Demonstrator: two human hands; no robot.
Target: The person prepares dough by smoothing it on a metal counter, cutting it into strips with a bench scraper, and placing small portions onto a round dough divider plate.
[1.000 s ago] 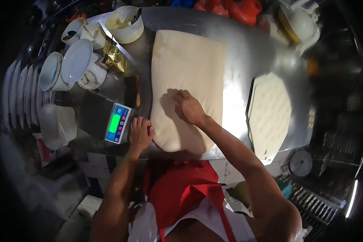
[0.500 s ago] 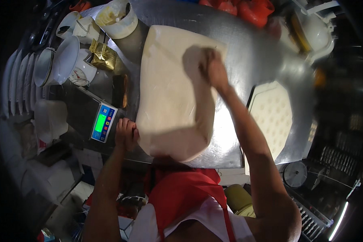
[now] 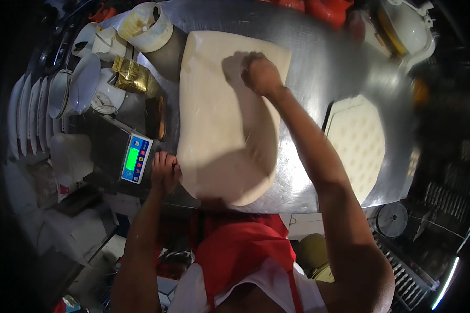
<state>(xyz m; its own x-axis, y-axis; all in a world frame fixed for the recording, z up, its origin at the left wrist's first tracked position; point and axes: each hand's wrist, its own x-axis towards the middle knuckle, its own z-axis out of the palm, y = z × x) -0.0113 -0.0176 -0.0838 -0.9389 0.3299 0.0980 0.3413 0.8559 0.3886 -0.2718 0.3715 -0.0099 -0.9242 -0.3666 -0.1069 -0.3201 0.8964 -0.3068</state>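
Off-white dough slab (image 3: 214,115), long & flattened, lies mid steel counter (image 3: 308,73); near end rounded, close to counter's front edge, far end squarer. Surface mostly smooth, a few small wrinkles nr the R side, toward near end.

R hand (image 3: 263,76) over far R part of slab, forearm crossing slab's R edge. R fingers (image 3: 250,63) curled in, fist-like; shadow on dough just L of them. Can't tell if they press dough or have hold of any.

L hand (image 3: 165,173) at slab's L edge, nr end, back of hand up. L fingers bent, close tog., thumb beside dough edge; can't tell if they grip it.

Just L of L hand: digital scale (image 3: 137,159), green display lit. Farther up: dark block (image 3: 152,119) w/ brown side, gold foil pkg (image 3: 131,74), dial scale (image 3: 108,100), white tub (image 3: 154,39).

R side, well apart from slab: pale octagonal board (image 3: 356,141), dimpled, partly behind R arm.
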